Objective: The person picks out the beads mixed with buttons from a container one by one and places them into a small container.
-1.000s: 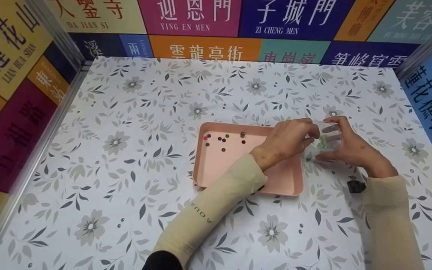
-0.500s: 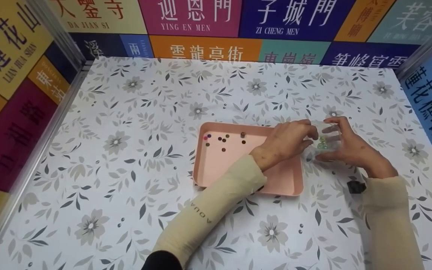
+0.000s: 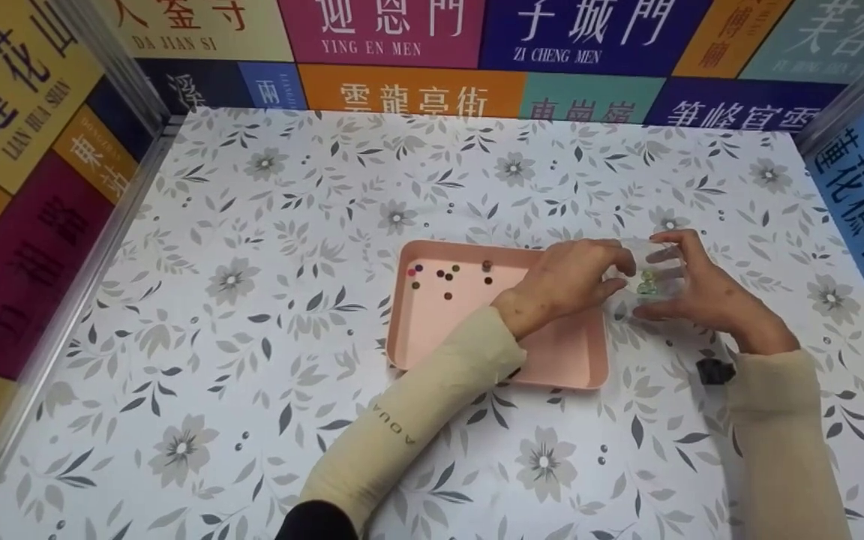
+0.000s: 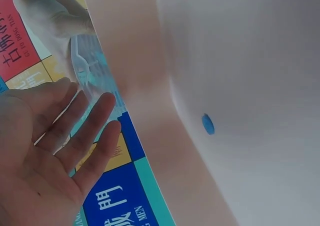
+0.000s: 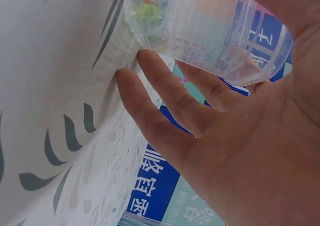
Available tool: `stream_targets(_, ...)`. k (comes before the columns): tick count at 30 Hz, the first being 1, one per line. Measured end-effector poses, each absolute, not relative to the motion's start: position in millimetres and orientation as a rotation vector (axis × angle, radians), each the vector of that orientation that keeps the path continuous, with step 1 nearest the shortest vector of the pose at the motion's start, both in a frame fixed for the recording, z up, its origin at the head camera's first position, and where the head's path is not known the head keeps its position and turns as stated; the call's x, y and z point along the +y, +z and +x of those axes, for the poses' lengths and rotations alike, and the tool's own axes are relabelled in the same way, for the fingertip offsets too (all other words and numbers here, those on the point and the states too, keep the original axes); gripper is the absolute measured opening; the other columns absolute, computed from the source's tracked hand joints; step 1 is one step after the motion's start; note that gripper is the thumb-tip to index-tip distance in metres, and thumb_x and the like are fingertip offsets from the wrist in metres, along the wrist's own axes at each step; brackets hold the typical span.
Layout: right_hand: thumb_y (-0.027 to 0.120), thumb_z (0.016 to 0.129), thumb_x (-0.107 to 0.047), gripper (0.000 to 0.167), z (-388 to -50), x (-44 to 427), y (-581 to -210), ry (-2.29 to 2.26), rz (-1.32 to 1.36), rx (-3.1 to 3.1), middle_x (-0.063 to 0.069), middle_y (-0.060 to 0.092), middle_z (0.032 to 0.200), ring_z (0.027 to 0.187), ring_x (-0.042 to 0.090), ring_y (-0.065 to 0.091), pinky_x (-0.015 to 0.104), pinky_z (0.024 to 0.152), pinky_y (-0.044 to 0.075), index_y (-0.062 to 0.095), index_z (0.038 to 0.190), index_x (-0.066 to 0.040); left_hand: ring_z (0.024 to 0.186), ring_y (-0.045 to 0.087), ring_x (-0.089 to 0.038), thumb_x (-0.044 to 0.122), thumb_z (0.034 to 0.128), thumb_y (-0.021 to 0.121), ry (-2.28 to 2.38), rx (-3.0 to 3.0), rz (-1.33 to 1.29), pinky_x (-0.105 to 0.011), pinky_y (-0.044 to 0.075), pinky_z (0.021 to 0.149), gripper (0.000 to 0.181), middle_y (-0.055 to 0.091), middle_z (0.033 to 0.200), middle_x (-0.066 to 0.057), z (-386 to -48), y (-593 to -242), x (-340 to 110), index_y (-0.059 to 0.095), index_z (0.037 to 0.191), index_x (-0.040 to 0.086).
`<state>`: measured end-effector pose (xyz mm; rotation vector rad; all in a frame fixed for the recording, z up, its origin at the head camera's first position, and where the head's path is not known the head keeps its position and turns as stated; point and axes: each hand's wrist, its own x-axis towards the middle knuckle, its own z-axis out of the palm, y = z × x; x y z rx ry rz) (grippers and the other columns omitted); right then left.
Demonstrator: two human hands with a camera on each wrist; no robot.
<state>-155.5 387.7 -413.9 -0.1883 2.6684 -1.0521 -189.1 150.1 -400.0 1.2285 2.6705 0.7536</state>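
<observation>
My right hand point(image 3: 717, 292) holds a clear ribbed plastic cup point(image 5: 200, 31) upright on the table, with the thumb on one side and the fingers on the other. Small colored beads point(image 5: 148, 9) lie in its bottom. Over the right rim of a shallow pink tray point(image 3: 424, 330) reaches my left hand point(image 3: 563, 281), its index finger and thumb bent close together at the cup's left side. Any thing between those two fingertips is hidden. Its other fingers point(image 4: 92, 136) spread loosely. Several small dark, green and pink beads point(image 3: 448, 295) lie scattered in the tray.
A white tablecloth point(image 3: 312, 285) with grey flowers covers the table. Panels point(image 3: 402, 37) with large lettering rise along the back and both sides. A small black device point(image 3: 715, 370) sits at the right wrist. The left forearm crosses the tray's front edge.
Both hands, the cup and the beads keep nearly the same places. The head view has shifted very slightly.
</observation>
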Motion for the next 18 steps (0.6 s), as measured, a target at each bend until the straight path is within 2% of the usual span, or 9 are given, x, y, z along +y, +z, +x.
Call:
stream_targets(2,0.092,0.079,-0.018,0.107,-155.5,388.6,-413.5,-1.048,-0.183,2.671,0.028,0.042,0.151,0.133,0.051,0.050,0.044,0.097,0.041,0.015,0.153,-0.013,0.123,0.068,-0.009,0.025,0.1053,0.062,0.757,2.668,1.225,-0.022,0.052,0.101,0.026,0.071,0.134,0.010,-189.3,-400.2,149.0,0.072,0.129,0.022)
stream_targets(7,0.092,0.079,-0.018,0.109,-155.3,388.8,-414.4,-1.052,-0.179,2.661,0.029,0.041,0.151,0.134,0.052,0.047,0.053,0.099,0.041,0.014,0.154,-0.013,0.123,0.067,-0.011,0.024,0.1050,0.063,0.772,2.668,1.214,-0.022,0.052,0.102,0.026,0.068,0.138,0.008,-189.3,-402.2,146.3,0.071,0.130,0.022)
stream_targets(11,0.092,0.079,-0.018,0.109,-155.3,388.3,-414.9,-1.048,-0.168,2.652,0.029,0.040,0.151,0.134,0.052,0.047,0.054,0.099,0.041,0.013,0.154,-0.014,0.116,0.069,-0.012,0.023,0.1046,0.063,0.791,2.680,1.195,-0.022,0.053,0.098,0.025,0.067,0.134,0.006,-189.9,-402.3,141.3,0.071,0.129,0.021)
stream_targets(14,0.092,0.079,-0.019,0.110,-156.0,388.0,-414.6,-1.042,-0.148,2.642,0.028,0.040,0.152,0.134,0.051,0.048,0.047,0.098,0.042,0.013,0.154,-0.015,0.114,0.070,-0.013,0.021,0.1043,0.063,0.776,2.710,1.182,-0.024,0.054,0.096,0.025,0.069,0.130,0.005,-191.5,-402.0,135.0,0.073,0.127,0.020)
stream_targets(18,0.092,0.079,-0.018,0.112,-157.8,387.2,-415.0,-1.043,-0.130,2.620,0.028,0.040,0.153,0.135,0.052,0.048,0.052,0.100,0.044,0.011,0.155,-0.017,0.114,0.071,-0.013,0.019,0.1036,0.062,0.732,2.776,1.128,-0.027,0.056,0.094,0.023,0.074,0.125,0.005,-193.8,-401.6,125.7,0.075,0.123,0.019)
